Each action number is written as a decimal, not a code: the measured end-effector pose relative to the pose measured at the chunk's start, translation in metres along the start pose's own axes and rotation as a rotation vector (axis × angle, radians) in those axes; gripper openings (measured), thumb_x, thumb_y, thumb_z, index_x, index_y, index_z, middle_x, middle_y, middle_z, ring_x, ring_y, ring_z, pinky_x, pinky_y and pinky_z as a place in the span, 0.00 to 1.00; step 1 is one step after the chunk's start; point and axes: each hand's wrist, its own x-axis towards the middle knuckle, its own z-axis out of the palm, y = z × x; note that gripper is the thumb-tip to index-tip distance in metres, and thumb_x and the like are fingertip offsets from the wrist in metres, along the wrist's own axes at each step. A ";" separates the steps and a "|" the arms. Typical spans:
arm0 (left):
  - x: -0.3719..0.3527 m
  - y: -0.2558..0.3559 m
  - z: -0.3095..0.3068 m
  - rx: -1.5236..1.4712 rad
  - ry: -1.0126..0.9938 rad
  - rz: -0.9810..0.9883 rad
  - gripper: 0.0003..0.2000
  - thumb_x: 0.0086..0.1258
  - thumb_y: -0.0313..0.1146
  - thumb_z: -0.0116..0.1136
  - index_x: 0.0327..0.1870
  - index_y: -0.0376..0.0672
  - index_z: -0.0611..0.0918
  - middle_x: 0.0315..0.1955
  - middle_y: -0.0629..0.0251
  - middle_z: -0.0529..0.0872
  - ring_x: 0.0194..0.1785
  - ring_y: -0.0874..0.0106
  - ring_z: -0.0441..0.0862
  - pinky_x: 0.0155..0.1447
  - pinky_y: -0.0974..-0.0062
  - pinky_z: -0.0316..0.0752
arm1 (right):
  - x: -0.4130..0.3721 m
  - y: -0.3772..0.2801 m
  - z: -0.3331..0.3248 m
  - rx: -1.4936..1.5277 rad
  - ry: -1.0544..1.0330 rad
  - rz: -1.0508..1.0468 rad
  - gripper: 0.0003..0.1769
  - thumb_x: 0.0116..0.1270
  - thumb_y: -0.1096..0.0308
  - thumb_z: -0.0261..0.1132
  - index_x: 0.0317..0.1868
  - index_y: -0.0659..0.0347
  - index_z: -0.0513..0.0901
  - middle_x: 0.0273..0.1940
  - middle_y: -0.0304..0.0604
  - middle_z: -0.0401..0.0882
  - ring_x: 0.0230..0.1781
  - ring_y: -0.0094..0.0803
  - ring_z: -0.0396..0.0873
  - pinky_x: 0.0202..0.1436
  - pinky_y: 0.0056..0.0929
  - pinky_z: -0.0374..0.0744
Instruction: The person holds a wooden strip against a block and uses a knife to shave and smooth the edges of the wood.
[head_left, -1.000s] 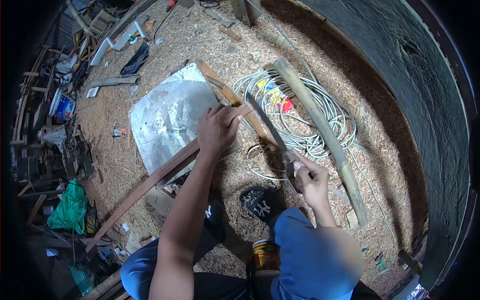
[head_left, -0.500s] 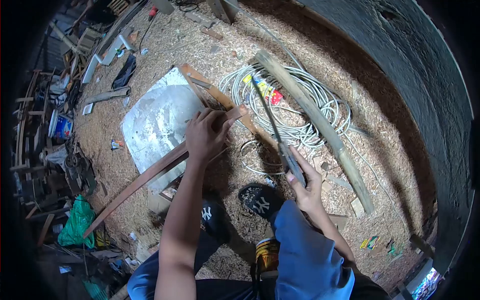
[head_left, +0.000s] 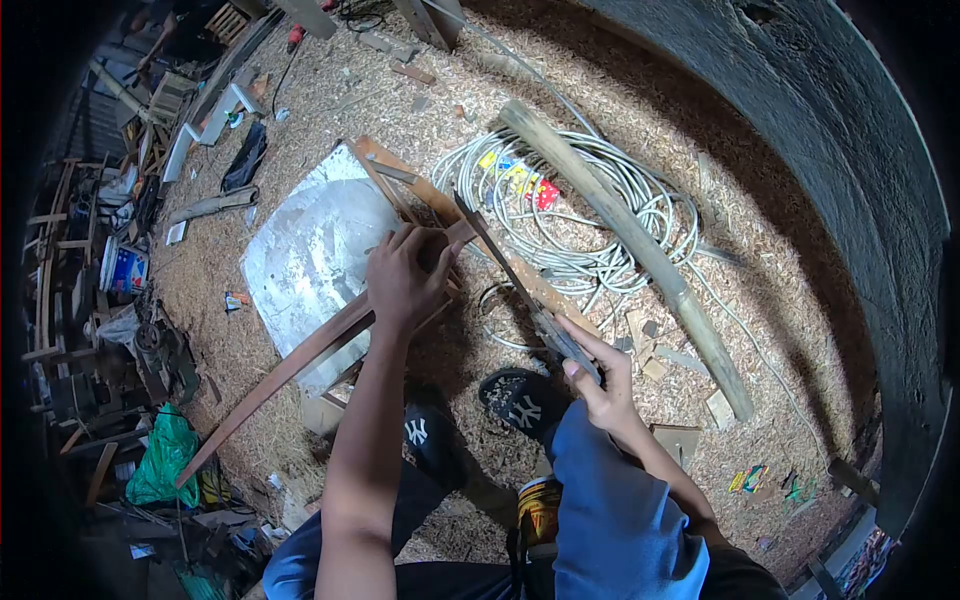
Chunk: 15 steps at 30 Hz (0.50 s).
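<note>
My left hand [head_left: 402, 280] is closed around a long reddish-brown wooden strip [head_left: 285, 383], near its upper end. The strip slants down to the left, its far end beside a green plastic bag. In my right hand [head_left: 607, 385] is a handsaw [head_left: 510, 270], seen nearly edge-on as a thin dark blade with a grey handle. Its blade crosses the short end of the strip just beyond my left fingers. Under my left hand lies a worn, silvery flat panel [head_left: 312, 260], with an orange-brown board [head_left: 425, 197] along its far side.
A coil of grey cable [head_left: 610, 240] lies ahead on shavings, under a wooden pole [head_left: 600, 190]. A dark curved wall [head_left: 850, 200] stands at right. Scrap wood and a green bag [head_left: 163, 455] fill the left. A tin [head_left: 538, 515] stands between my legs.
The handsaw has moved left and slightly down; its blade, earlier apart from the strip's end, now crosses it. My left hand keeps its hold on the strip, with little movement.
</note>
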 end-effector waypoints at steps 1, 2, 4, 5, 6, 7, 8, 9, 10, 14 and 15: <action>0.000 0.000 0.000 0.005 0.001 -0.001 0.14 0.66 0.46 0.69 0.39 0.43 0.86 0.36 0.63 0.86 0.43 0.58 0.83 0.48 0.61 0.75 | 0.000 0.002 0.001 0.015 0.014 -0.004 0.31 0.67 0.78 0.59 0.72 0.68 0.72 0.61 0.53 0.83 0.60 0.28 0.78 0.66 0.26 0.71; 0.000 0.001 0.000 0.011 0.002 -0.003 0.15 0.66 0.46 0.69 0.39 0.43 0.86 0.35 0.63 0.86 0.43 0.58 0.83 0.48 0.61 0.74 | -0.001 0.004 0.001 0.029 0.028 -0.007 0.30 0.68 0.77 0.59 0.72 0.68 0.73 0.59 0.53 0.84 0.58 0.27 0.79 0.65 0.26 0.72; -0.001 0.002 0.001 0.015 0.017 0.000 0.14 0.67 0.47 0.67 0.40 0.45 0.87 0.36 0.64 0.86 0.44 0.59 0.82 0.49 0.61 0.74 | -0.003 0.006 0.001 0.051 0.023 0.069 0.29 0.68 0.77 0.59 0.71 0.67 0.74 0.57 0.52 0.85 0.57 0.27 0.80 0.65 0.26 0.73; -0.002 0.002 0.001 0.018 0.031 0.002 0.14 0.69 0.48 0.65 0.41 0.47 0.87 0.36 0.65 0.85 0.45 0.59 0.82 0.49 0.61 0.74 | -0.003 0.007 0.001 0.071 0.019 0.146 0.28 0.69 0.77 0.59 0.70 0.67 0.75 0.55 0.52 0.86 0.56 0.28 0.81 0.64 0.26 0.73; -0.001 0.002 0.001 0.019 0.032 0.001 0.14 0.69 0.48 0.65 0.41 0.47 0.87 0.36 0.65 0.85 0.45 0.59 0.82 0.49 0.61 0.74 | -0.003 0.008 0.002 0.071 0.017 0.146 0.28 0.69 0.77 0.59 0.70 0.67 0.75 0.55 0.52 0.86 0.56 0.28 0.81 0.64 0.26 0.73; 0.000 0.001 0.002 -0.026 0.033 -0.033 0.13 0.71 0.47 0.63 0.41 0.46 0.87 0.37 0.63 0.85 0.45 0.58 0.82 0.49 0.61 0.74 | -0.003 0.010 0.003 0.048 0.032 0.141 0.27 0.69 0.77 0.59 0.70 0.67 0.76 0.55 0.52 0.87 0.56 0.28 0.81 0.64 0.26 0.74; 0.001 0.000 0.003 -0.071 0.037 -0.065 0.13 0.73 0.45 0.61 0.40 0.45 0.86 0.38 0.62 0.85 0.45 0.56 0.81 0.49 0.60 0.74 | -0.002 0.010 0.004 0.026 0.046 0.134 0.27 0.69 0.77 0.59 0.69 0.66 0.76 0.54 0.52 0.87 0.57 0.28 0.81 0.64 0.26 0.74; 0.003 -0.002 0.005 -0.070 0.042 -0.064 0.13 0.73 0.45 0.61 0.40 0.45 0.86 0.38 0.62 0.85 0.45 0.56 0.81 0.49 0.60 0.74 | 0.000 0.007 0.005 0.025 0.045 0.129 0.27 0.69 0.77 0.59 0.69 0.66 0.76 0.54 0.52 0.87 0.57 0.28 0.81 0.64 0.26 0.74; 0.005 -0.004 0.006 -0.021 0.024 -0.102 0.13 0.75 0.44 0.58 0.40 0.44 0.85 0.38 0.59 0.85 0.45 0.54 0.82 0.48 0.58 0.75 | 0.001 0.003 0.006 -0.010 0.045 0.078 0.26 0.69 0.77 0.59 0.69 0.66 0.77 0.56 0.53 0.86 0.57 0.28 0.81 0.64 0.26 0.74; 0.020 -0.002 0.011 0.046 -0.070 -0.192 0.18 0.79 0.45 0.50 0.37 0.39 0.83 0.37 0.50 0.86 0.45 0.45 0.83 0.49 0.50 0.76 | 0.002 0.002 0.005 -0.032 0.030 0.027 0.26 0.70 0.77 0.59 0.69 0.66 0.77 0.61 0.56 0.83 0.61 0.29 0.79 0.66 0.26 0.73; 0.025 0.001 0.011 0.045 -0.068 -0.196 0.18 0.79 0.45 0.50 0.37 0.39 0.83 0.37 0.50 0.86 0.45 0.45 0.83 0.49 0.50 0.76 | 0.002 0.003 0.004 -0.035 0.026 0.027 0.26 0.70 0.77 0.59 0.69 0.66 0.77 0.61 0.56 0.83 0.61 0.29 0.79 0.66 0.26 0.73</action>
